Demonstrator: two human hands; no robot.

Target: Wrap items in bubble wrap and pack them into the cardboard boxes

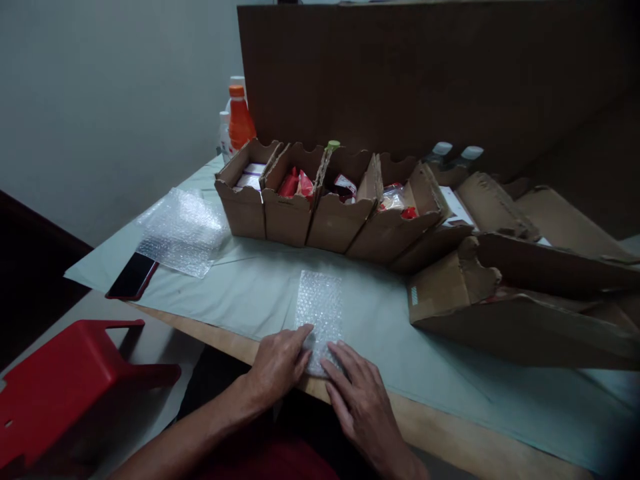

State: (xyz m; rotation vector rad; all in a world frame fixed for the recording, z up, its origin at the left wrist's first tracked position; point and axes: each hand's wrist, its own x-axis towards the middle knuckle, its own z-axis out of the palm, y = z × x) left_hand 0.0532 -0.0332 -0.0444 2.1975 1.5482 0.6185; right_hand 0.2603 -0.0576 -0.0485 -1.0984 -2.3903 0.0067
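hands flat, left (280, 363) and right (357, 393), grip released, pressing wrap (320, 307) smooth at desk (440, 427) edge.

Glossy plastic bubble wrap (320, 313) (dimpled); matt cardboard boxes (295, 213).

A makeshift packing station in a plain room. The surface (240, 287) is covered with pale paper and carries a row of open cardboard bins (320, 200) holding small packaged goods, loose bubble wrap sheets (183, 230), and bottles (239, 120) against a bare wall.
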